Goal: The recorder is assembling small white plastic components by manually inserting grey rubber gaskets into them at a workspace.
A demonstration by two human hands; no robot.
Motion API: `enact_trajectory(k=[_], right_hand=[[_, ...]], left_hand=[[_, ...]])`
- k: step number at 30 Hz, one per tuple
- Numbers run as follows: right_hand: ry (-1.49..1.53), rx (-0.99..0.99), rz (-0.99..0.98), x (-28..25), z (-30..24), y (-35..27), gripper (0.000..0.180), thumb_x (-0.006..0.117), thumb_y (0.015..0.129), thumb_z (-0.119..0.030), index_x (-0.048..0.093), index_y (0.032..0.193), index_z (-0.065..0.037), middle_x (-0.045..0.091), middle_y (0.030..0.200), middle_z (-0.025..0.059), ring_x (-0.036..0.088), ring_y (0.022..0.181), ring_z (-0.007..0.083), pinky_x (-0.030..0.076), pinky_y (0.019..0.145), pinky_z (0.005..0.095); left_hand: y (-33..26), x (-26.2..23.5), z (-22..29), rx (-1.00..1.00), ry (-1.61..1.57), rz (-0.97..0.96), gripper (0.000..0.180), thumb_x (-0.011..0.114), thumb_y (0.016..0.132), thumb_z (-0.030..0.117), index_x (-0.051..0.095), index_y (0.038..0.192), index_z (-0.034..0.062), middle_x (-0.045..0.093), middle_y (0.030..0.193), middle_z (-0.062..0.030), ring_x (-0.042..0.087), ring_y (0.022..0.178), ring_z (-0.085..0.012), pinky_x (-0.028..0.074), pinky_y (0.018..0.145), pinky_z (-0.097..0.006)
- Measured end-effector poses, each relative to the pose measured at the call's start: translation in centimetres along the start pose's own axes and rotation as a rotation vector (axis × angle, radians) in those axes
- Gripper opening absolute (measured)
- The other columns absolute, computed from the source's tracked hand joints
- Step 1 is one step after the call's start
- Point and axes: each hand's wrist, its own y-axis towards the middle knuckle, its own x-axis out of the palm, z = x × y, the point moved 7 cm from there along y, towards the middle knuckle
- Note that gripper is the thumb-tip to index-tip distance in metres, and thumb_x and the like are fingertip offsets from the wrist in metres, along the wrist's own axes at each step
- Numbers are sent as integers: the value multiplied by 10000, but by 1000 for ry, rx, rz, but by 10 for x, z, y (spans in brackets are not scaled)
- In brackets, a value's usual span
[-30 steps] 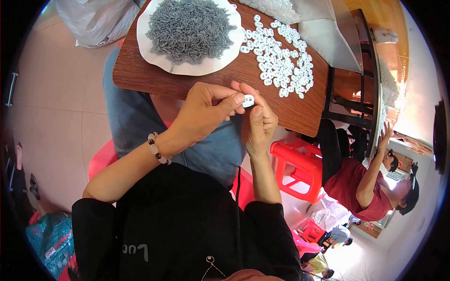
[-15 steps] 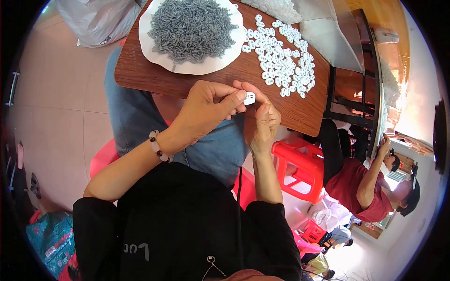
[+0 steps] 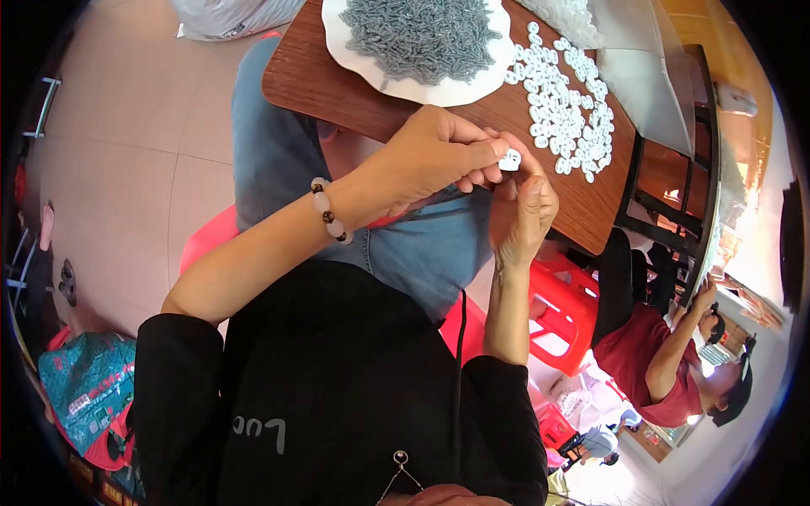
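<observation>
A small white two-hole plastic piece, like a cord lock part, is held up just off the table's front edge. My left hand, with a beaded bracelet at its wrist, pinches it between thumb and fingers. Curled in from the other side, my right hand has its index finger against the piece; its thumb stands a little apart. Beyond my hands, a white scalloped plate is heaped with small grey metal springs. Many similar white plastic pieces lie loose on the brown table to the right.
A translucent bin and a pile of whitish parts stand at the back right. Red plastic stools are on my right. Farther right, a person in a dark red shirt reaches to another table. A teal bag lies at lower left.
The view has shifted, so the table, plate and my hands all appear farther right and higher. Both hands keep their grip on the white piece, which looks slightly turned.
</observation>
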Motion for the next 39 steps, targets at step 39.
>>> enact_trajectory(k=[39], right_hand=[[-92,38,-68,-4,-1,1,434,479,925,-215,509,1225,96,551,1215,259,565,1097,257,426,946,363]], left_hand=[[-2,-2,-2,-54,86,54,203,632,878,195,693,840,5,650,741,-23,528,619,-38,426,565,-172]])
